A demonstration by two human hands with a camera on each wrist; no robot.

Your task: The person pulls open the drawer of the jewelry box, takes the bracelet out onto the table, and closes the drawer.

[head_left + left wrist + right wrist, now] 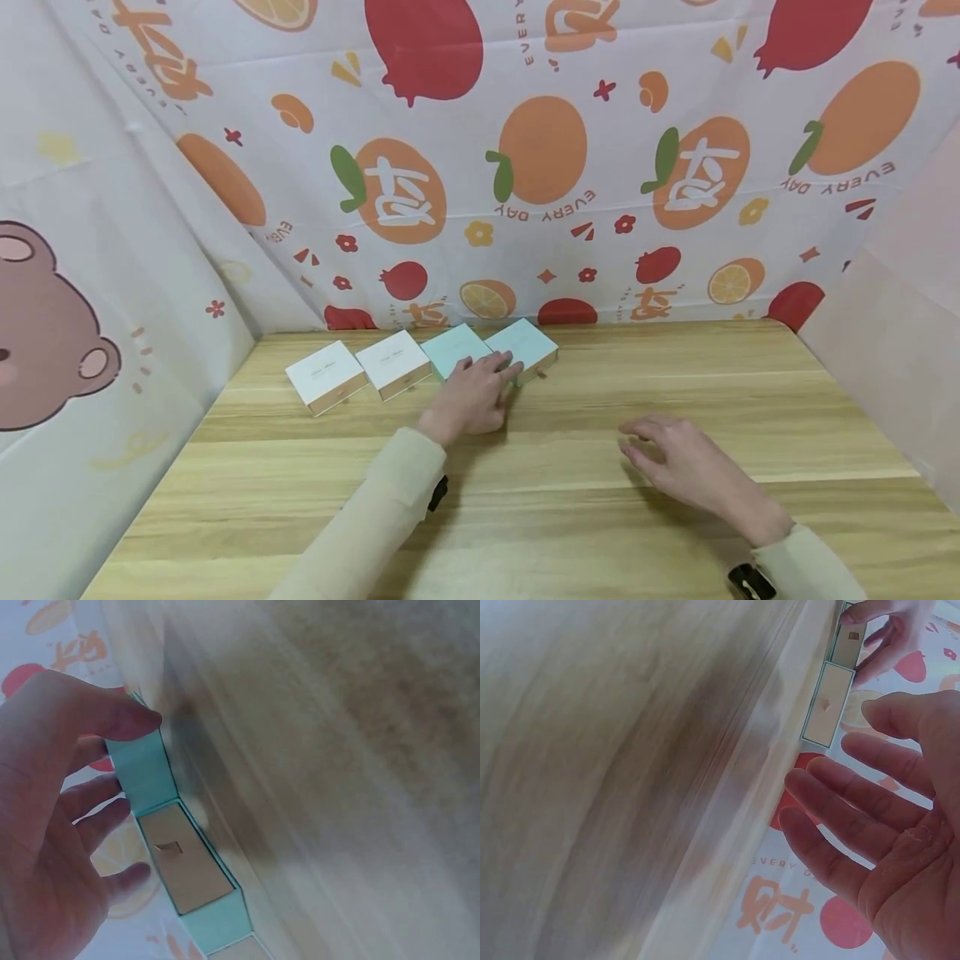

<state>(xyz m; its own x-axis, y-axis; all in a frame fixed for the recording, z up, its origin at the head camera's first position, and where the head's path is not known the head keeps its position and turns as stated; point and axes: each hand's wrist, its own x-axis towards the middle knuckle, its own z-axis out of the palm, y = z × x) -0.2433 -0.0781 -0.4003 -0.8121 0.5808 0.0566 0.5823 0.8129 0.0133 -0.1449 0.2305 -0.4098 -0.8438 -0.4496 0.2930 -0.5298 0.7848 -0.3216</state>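
Note:
Four boxes in a row stand along the back of the table: a left white box [324,375], a second white box [393,362], a left mint box [453,348] and a right mint box [525,346]. Over the mint pair reaches my left hand [472,396], fingers spread, partly hiding the left one. In the left wrist view its thumb is close to a mint side; firm contact cannot be made out. A small tab shows on a tan drawer front [187,859]. My right hand [686,462] hovers above the table with loosely bent fingers, holding nothing.
The wooden table [585,533] meets a fruit-print cloth [547,250] just behind the boxes. To the left hangs a pale curtain with a bear print [45,333]; a light panel [900,333] borders the right side. Dark bands circle both wrists.

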